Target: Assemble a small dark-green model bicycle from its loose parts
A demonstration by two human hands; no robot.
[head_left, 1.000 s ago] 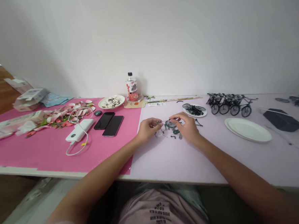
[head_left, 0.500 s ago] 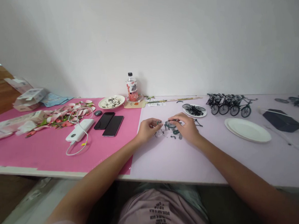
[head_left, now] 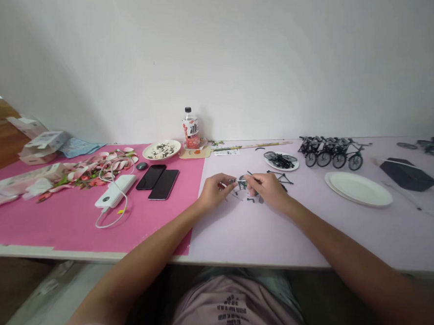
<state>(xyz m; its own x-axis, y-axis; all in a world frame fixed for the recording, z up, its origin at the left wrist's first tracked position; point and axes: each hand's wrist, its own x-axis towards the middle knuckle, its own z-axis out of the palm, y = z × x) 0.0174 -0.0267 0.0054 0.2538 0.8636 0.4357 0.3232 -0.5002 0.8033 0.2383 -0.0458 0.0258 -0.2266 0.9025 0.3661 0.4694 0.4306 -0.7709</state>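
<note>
Over the pale lilac part of the table, my left hand (head_left: 217, 188) pinches a tiny part that its fingers mostly hide. My right hand (head_left: 267, 187) is closed on a slim tool with a silver shaft (head_left: 241, 180), which points at the left fingertips; its exact kind is too small to tell. Below and between the hands lie small loose dark pieces (head_left: 250, 200). A dark miniature bicycle frame (head_left: 282, 178) rests just beyond my right hand. Farther back, a white plate (head_left: 294, 166) bears black bicycle parts and wheels.
Several assembled miniature bicycles (head_left: 333, 154) stand at the back right. White plates (head_left: 362, 189) and a dark angular box (head_left: 407, 174) lie right. On the pink left side are phones (head_left: 164, 184), a power bank (head_left: 115, 190), petals (head_left: 91, 169) and a bottle (head_left: 191, 130).
My right hand has turned and shifted slightly right, and its fingers are curled closer together. The silver shaft between the hands shows more clearly. My left hand stays nearly in place.
</note>
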